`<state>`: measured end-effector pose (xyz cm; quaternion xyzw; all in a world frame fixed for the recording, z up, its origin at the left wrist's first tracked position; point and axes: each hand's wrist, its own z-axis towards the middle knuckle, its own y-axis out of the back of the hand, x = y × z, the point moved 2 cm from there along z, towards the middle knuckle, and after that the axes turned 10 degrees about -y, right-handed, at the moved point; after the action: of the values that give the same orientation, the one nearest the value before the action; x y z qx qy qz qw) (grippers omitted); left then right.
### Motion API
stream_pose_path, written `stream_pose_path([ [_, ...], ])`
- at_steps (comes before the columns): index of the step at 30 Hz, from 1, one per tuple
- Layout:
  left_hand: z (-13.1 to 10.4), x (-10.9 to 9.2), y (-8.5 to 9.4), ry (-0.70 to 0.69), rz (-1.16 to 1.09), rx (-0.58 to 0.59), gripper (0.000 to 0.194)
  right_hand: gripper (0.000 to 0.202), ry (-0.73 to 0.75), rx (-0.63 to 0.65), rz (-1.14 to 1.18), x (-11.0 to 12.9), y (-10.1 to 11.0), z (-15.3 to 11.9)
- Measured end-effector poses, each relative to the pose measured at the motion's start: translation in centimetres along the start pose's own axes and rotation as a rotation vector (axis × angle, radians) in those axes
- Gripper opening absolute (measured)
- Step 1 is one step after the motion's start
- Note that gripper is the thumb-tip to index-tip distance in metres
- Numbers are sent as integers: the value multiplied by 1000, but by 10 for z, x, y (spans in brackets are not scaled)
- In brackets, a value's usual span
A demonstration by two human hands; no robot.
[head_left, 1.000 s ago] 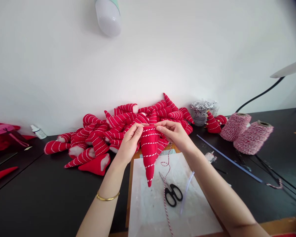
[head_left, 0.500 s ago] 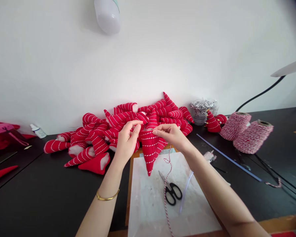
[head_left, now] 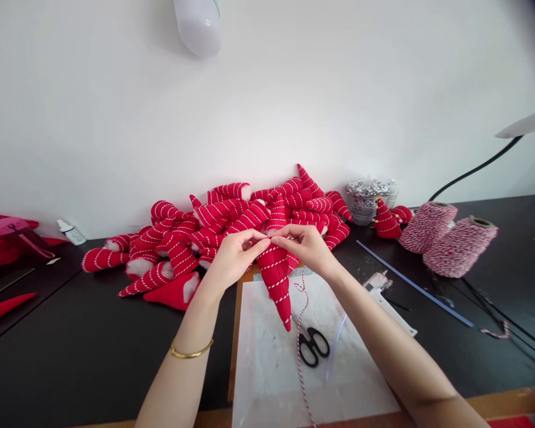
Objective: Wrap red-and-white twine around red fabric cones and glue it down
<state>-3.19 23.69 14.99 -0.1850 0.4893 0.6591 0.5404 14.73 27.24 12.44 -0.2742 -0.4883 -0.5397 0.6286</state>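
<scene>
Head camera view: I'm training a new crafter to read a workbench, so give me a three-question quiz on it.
1. True or false: both hands pinch the wide end of the red cone, tip pointing down.
2. What lies on the white sheet beside the cone's tip?
A. pliers B. scissors C. a ruler
3. Which wrist wears the gold bracelet?

Key:
1. True: left hand and right hand meet there.
2. B, the scissors.
3. The left.

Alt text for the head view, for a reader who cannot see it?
Both hands, left hand and right hand, pinch the top of a red cone wound with white twine, tip down, above a white mat with scissors; a pile of similar cones lies behind.
</scene>
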Motion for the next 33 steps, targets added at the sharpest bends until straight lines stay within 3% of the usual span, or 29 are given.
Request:
stream_pose_path([
  [4,1,3,3,1,32,-2,27,29,1,-4,51,6,-1,-3],
  [9,-1,0,18,-36,150,-145,24,51,117,179,75,61,-4,-44],
  [12,-3,1,31,2,190,-242,23,34,101,50,-59,74,5,-71],
  [15,-2,2,39,-12,125,-315,20,22,-75,22,-310,43,11,-99],
  [20,0,2,34,-36,17,-324,16,23,-477,234,-956,-34,-12,-147],
  [23,0,0,30,-32,-22,-312,17,20,-569,272,-1179,-50,-26,-159],
  [25,-2,0,29,-28,-62,-302,19,17,-594,285,-1219,-54,-23,-156],
  [28,-4,0,33,-14,-130,-292,24,7,-650,208,-1068,-60,3,-142],
  [31,-7,-2,37,-9,-164,-277,29,16,-683,-16,-559,-59,29,-125],
  [33,-9,-6,37,-7,-162,-265,32,32,-628,-86,-140,-48,31,-117],
])
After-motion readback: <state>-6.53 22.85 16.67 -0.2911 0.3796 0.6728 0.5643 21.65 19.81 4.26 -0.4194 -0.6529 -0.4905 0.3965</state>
